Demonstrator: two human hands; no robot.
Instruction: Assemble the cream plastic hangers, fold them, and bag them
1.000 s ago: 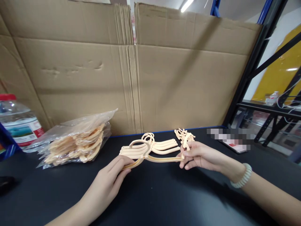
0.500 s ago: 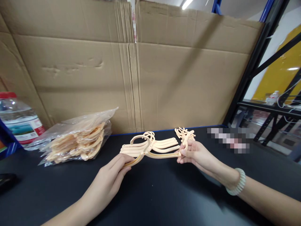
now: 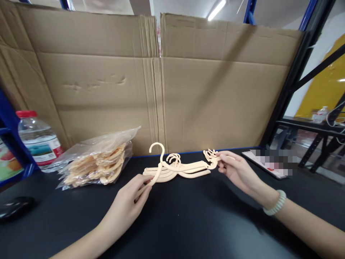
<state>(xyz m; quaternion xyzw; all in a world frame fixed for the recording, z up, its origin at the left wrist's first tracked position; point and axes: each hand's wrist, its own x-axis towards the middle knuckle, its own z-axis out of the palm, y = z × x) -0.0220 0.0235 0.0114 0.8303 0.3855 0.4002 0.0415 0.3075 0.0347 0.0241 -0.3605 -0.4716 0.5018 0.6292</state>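
Left hand (image 3: 134, 194): fingers and thumb drawn together, the left arm of a hanger (image 3: 192, 166) gripped between them. Right hand (image 3: 239, 171): a small curved piece (image 3: 214, 163) pinched between thumb and fingertips, the other fingers curled loosely beneath.

The hanger is held at the middle of the table (image 3: 183, 226), hook up and curling left, its right arm reaching toward the right hand. The curved piece is brought up to the end of that arm. Contact appears to be made there (whether the two are fastened or merely overlapped cannot be told).

Progress, as judged: one hanger is in hand, its right end being dealt with. The left end is partly covered by the fingers, so nothing can be claimed for it.

Just beyond the held hanger, a stack of hangers (image 3: 195, 175) is laid out flat, hooks to the far side; whether those have been worked on cannot be made out. To its right, on the far side, more small pieces are heaped in a pile (image 3: 209, 154), apparently unused. Further left, a clear bag (image 3: 97, 166) is seen packed with similar pale parts (count not possible through the plastic). Much seems to be left.
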